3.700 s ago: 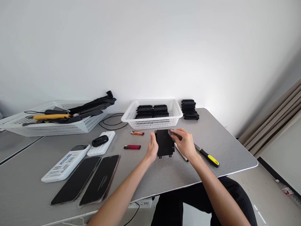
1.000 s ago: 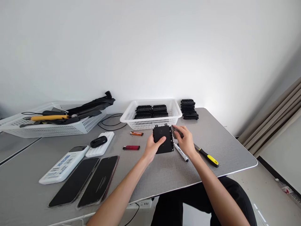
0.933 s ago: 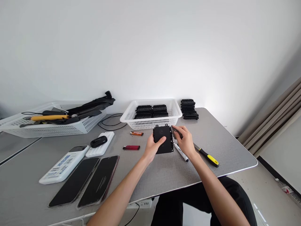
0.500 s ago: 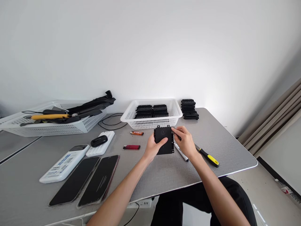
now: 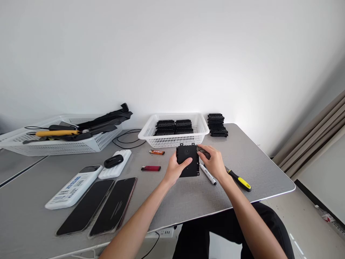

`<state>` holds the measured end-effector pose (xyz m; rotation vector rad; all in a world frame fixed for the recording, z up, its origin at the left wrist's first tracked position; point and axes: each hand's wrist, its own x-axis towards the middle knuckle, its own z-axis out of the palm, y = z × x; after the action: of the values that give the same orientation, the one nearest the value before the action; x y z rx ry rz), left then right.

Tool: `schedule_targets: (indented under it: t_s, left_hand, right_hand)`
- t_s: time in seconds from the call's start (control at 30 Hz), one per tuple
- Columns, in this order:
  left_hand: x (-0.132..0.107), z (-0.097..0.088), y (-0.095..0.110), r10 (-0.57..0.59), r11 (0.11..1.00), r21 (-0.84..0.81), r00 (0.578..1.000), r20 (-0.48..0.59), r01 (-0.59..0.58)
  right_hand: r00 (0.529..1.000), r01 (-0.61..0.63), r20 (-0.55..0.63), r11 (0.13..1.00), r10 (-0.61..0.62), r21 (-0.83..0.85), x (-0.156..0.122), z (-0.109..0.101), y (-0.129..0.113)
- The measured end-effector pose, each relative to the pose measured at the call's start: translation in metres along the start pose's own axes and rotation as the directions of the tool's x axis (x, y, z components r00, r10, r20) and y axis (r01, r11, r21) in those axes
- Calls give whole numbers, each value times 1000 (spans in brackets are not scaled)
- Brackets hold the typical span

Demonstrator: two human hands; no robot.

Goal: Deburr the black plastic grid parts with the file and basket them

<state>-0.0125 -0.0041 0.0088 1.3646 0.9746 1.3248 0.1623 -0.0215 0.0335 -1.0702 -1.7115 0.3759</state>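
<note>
My left hand (image 5: pixel 175 171) grips a square black plastic plate (image 5: pixel 189 158) by its left edge, thumb across its face, holding it tilted up from the grey table (image 5: pixel 188 201). My right hand (image 5: pixel 215 162) is closed on a small dark tool (image 5: pixel 202 151) whose tip meets the plate's upper right corner. A white marker pen (image 5: pixel 208 174) lies on the table under my right hand. A screwdriver with a yellow and black handle (image 5: pixel 239 181) lies just to its right.
Behind the plate a white basket (image 5: pixel 199 124) holds stacks of black parts; another black stack (image 5: pixel 217 125) stands to its right. Two lighters (image 5: pixel 151 168), a white power bank with a black case (image 5: pixel 114 162), a white device (image 5: pixel 74 187) and two phones (image 5: pixel 99 207) lie left. A tool basket (image 5: pixel 59 145) sits far left.
Since 3.7 s ago my left hand lifted the plate off the table and tilted it up. Over the last second the plate and both hands have barely shifted.
</note>
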Motion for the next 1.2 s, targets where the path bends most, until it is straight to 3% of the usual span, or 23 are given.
schedule_targets:
  t_s: [0.13,0.3,0.6,0.77,0.93,1.2]
  left_hand:
    - [0,1,-1,18,1000,5,1000,5,-18]
    - [1,2,-3,6,999,-43,1000,-6,-6]
    - [9,-7,-4,-27,984,-180,983,-180,-6]
    - [11,-9,-4,25,989,-139,983,-180,-50]
    - [8,-6,-2,27,993,-105,985,-172,-45]
    - [13,-10,-1,29,987,-142,966,-258,-68]
  right_hand:
    - [995,69,-65,997,-72,-47,-2,5,3]
    - [992,117,-20,974,-124,-194,-4,10,4]
    - [987,132,117,970,-109,-207,-10,21,-2]
    - [993,62,110,976,-39,-211,-11,20,-4]
    - [985,74,172,943,-18,-325,-12,18,-6]
    - [917,294,372,872,-143,-390,-10,14,-9]
